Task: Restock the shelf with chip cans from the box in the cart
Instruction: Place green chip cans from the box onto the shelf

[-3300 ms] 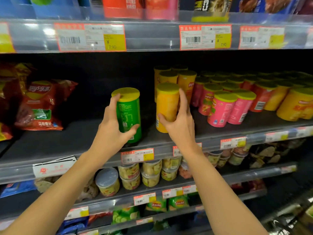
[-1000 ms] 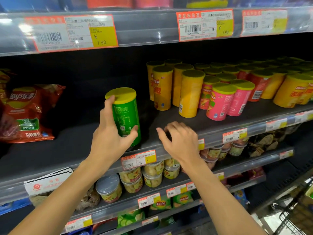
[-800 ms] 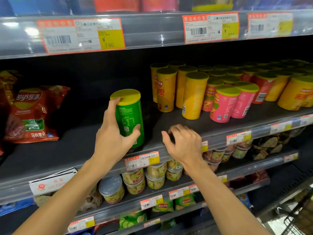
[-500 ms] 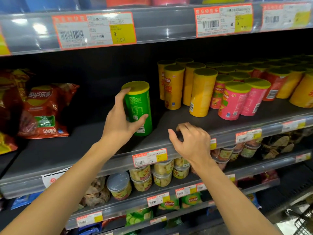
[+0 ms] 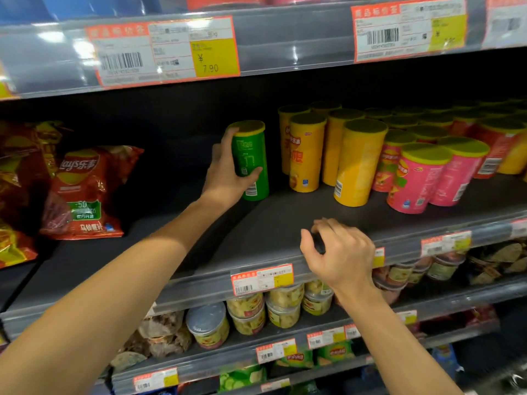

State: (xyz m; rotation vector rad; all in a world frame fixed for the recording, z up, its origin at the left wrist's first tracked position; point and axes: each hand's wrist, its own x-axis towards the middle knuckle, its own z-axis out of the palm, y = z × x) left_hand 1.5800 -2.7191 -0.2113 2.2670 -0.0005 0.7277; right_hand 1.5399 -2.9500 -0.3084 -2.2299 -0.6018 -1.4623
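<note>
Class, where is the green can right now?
The green can stands upright on the middle shelf, gripped by the left hand, just left of the yellow cans and right of the red chip bag.

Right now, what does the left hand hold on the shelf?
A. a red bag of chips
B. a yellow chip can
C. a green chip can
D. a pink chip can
C: the left hand grips the green chip can, which stands upright on the shelf just left of the yellow cans; the right hand rests at the shelf's front edge and holds no can.
</note>
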